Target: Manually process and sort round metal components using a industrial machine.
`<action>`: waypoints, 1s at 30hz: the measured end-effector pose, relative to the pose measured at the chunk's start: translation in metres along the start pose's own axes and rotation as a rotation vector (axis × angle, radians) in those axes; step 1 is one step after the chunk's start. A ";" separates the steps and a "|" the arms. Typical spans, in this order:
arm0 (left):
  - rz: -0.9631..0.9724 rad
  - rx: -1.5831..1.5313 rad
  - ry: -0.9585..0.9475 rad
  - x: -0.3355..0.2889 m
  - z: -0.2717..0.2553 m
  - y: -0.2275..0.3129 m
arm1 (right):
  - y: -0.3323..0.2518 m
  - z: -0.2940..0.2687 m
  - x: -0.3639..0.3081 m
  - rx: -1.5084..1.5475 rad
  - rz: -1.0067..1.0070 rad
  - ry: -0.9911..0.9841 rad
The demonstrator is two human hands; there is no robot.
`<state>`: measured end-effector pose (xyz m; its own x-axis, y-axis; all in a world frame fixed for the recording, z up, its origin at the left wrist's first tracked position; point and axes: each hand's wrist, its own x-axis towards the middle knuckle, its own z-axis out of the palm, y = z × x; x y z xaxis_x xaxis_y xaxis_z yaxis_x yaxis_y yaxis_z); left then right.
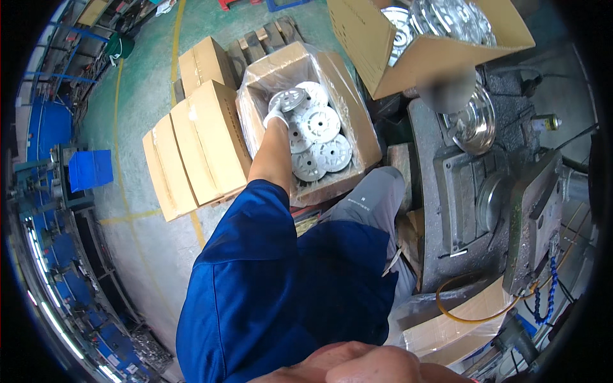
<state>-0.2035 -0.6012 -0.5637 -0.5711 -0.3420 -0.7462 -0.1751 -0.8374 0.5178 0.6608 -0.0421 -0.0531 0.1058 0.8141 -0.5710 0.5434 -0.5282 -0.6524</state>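
My left hand, in a white glove, reaches into an open cardboard box lined with clear plastic. Its fingers are closed on the edge of a round metal disc with holes around its centre. The held disc is tilted above several similar silvery discs, which lie overlapping in the box. My right hand is not in view. To the right, a shiny round metal part rests on the machine, partly covered by a blurred patch.
Closed cartons stand left of the open box, with a wooden pallet behind. Another open carton at upper right holds shiny discs. The machine has metal plates and a blue segmented hose. A blue bin stands at left.
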 end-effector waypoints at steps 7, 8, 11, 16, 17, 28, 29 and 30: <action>0.204 0.668 -0.087 -0.100 0.035 -0.023 | -0.115 0.049 -0.120 -0.857 -0.548 0.429; 0.178 0.597 -0.225 -0.143 0.047 -0.028 | -0.126 0.063 -0.145 -0.732 -0.492 0.300; -0.226 0.676 -0.479 -0.273 0.058 0.018 | -0.163 0.196 -0.246 -0.730 -1.097 -0.153; -0.499 0.944 -0.698 -0.484 0.056 0.019 | -0.119 0.327 -0.184 -1.027 -1.452 -0.465; -0.532 0.855 -0.826 -0.512 0.052 0.007 | -0.117 0.353 -0.186 -0.986 -1.588 -0.493; -0.206 1.237 -1.494 -0.644 0.040 -0.067 | -0.097 0.344 -0.168 0.094 -0.938 -0.283; -0.351 1.156 -1.575 -0.648 0.031 -0.081 | -0.097 0.348 -0.178 0.174 -0.791 -0.263; -0.408 0.817 -1.645 -0.664 0.031 -0.086 | -0.095 0.359 -0.186 -0.049 -1.025 -0.146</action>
<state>0.1659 -0.2892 -0.0995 -0.4122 0.9108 -0.0228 -0.4864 -0.1988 0.8508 0.2904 -0.2296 -0.0637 -0.5270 0.8284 0.1900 0.3492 0.4148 -0.8402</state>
